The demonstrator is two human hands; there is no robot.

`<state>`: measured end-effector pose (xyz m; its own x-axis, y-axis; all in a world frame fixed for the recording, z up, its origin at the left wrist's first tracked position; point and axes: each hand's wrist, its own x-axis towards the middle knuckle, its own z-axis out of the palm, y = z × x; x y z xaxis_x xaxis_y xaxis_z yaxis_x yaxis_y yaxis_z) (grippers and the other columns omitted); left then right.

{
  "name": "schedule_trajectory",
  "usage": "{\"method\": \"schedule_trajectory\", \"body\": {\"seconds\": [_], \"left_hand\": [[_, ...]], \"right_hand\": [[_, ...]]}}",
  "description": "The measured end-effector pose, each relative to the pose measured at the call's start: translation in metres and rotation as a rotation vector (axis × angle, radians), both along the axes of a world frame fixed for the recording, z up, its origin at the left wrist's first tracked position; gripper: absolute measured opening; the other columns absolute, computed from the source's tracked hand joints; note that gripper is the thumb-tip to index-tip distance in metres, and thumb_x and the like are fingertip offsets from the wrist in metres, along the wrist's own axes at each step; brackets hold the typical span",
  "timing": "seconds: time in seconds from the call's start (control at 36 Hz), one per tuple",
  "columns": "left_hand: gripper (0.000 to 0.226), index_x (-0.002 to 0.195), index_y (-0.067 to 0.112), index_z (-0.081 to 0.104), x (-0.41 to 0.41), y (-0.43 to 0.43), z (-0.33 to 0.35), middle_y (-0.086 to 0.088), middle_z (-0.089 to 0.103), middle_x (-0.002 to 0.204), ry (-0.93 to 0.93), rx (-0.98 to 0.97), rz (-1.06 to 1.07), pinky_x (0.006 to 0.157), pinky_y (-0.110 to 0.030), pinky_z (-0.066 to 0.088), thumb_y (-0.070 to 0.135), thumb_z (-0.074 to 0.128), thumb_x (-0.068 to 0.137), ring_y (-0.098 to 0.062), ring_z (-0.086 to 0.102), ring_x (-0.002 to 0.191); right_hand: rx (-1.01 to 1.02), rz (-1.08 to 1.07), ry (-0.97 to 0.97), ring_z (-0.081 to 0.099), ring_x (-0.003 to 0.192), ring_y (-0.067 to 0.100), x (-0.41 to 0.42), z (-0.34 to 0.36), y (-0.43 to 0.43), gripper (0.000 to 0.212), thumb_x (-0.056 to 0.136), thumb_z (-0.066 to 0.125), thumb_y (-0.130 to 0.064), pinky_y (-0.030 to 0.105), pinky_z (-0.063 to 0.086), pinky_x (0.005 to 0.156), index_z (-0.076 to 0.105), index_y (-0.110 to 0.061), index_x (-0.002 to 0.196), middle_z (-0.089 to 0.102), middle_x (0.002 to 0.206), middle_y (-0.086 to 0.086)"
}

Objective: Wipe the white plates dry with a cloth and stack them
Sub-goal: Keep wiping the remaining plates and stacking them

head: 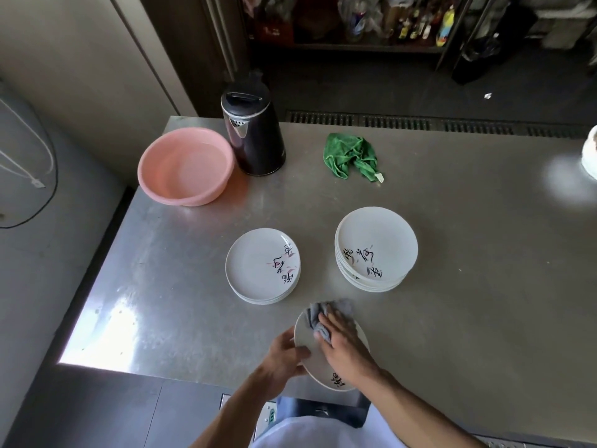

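Near the table's front edge I hold one white plate (318,363) with black and pink markings. My left hand (286,354) grips its left rim. My right hand (342,342) presses a grey cloth (318,316) onto the plate's face, fingers partly curled over the cloth. A low stack of white plates (262,266) sits on the table to the left of centre. A taller stack of white plates (376,248) stands to its right. Both stacks lie beyond my hands and apart from them.
A pink basin (184,166) and a dark electric kettle (253,134) stand at the back left of the steel table (468,270). A crumpled green cloth (352,155) lies at the back centre. A white object (589,153) shows at the right edge.
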<state>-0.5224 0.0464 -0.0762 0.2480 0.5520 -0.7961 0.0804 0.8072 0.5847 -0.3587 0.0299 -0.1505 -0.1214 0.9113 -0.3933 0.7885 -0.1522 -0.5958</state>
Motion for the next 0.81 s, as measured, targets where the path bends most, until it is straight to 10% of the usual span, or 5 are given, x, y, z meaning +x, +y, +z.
{"method": "schedule_trajectory", "body": {"seconds": [0.28, 0.39, 0.61, 0.81], "left_hand": [[0.064, 0.125, 0.011, 0.062, 0.003, 0.002, -0.006, -0.021, 0.071, 0.115, -0.015, -0.013, 0.058, 0.078, -0.048, 0.063, 0.003, 0.059, 0.061, -0.029, 0.072, 0.095], [0.066, 0.126, 0.006, 0.057, 0.005, -0.003, -0.009, -0.028, 0.063, 0.116, -0.019, -0.101, 0.262, 0.080, -0.055, 0.057, -0.003, 0.056, 0.060, -0.041, 0.062, 0.102], [0.027, 0.110, 0.004, 0.053, 0.010, 0.002, -0.002, -0.019, 0.067, 0.109, 0.075, -0.050, 0.088, 0.076, -0.041, 0.063, 0.004, 0.067, 0.087, -0.034, 0.069, 0.099], [0.061, 0.127, 0.007, 0.063, 0.004, -0.005, -0.008, -0.024, 0.069, 0.122, -0.019, -0.078, 0.055, 0.080, -0.045, 0.062, -0.001, 0.062, 0.066, -0.033, 0.072, 0.096]], "right_hand": [[0.029, 0.199, 0.042, 0.005, 0.153, 0.011, 0.015, -0.001, -0.011, 0.056, 0.105, 0.040, -0.037, 0.013, -0.006, 0.117, 0.027, -0.018, 0.156, 0.012, 0.162, -0.013], [0.017, 0.039, -0.207, 0.018, 0.152, 0.019, 0.018, 0.003, -0.004, 0.056, 0.105, 0.033, -0.037, 0.032, 0.009, 0.124, 0.026, -0.017, 0.157, 0.016, 0.166, -0.002], [-0.036, 0.006, 0.347, 0.011, 0.148, -0.005, -0.001, 0.022, -0.009, 0.048, 0.106, 0.044, -0.032, 0.008, 0.004, 0.116, 0.038, -0.021, 0.153, 0.018, 0.156, -0.022], [-0.007, 0.151, -0.302, 0.016, 0.152, 0.020, 0.012, 0.003, 0.001, 0.060, 0.103, 0.037, -0.036, 0.031, 0.005, 0.124, 0.024, -0.014, 0.157, 0.014, 0.167, 0.002]]}}
